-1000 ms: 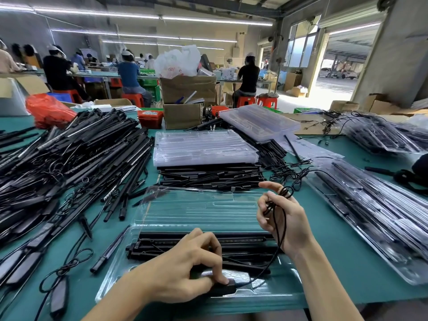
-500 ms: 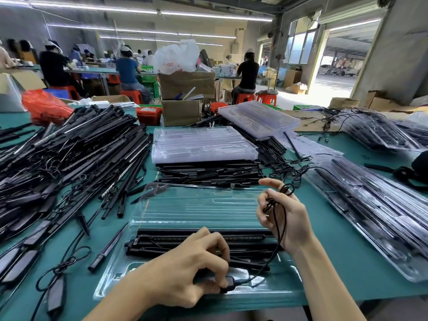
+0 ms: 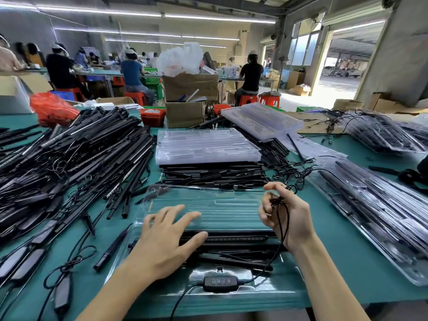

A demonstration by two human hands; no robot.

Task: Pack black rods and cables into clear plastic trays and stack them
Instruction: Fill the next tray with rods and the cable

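Observation:
A clear plastic tray (image 3: 208, 200) lies open on the green table in front of me. Black rods (image 3: 236, 242) fill its near slots. A black inline controller (image 3: 221, 283) sits in the tray's front pocket, its cable (image 3: 281, 242) running up to my right hand (image 3: 286, 216), which pinches the coiled cable above the tray's right end. My left hand (image 3: 166, 239) hovers with fingers spread over the tray's left part, holding nothing.
A big heap of loose black rods and cables (image 3: 69, 163) covers the left side. A stack of empty clear trays (image 3: 206, 147) sits on more rods behind. Filled trays (image 3: 375, 205) lie at the right. Cardboard boxes (image 3: 185, 112) stand at the back.
My left hand has let go of the controller, now seated in the front pocket, and has lifted forward with fingers spread. My right hand keeps the cable coil.

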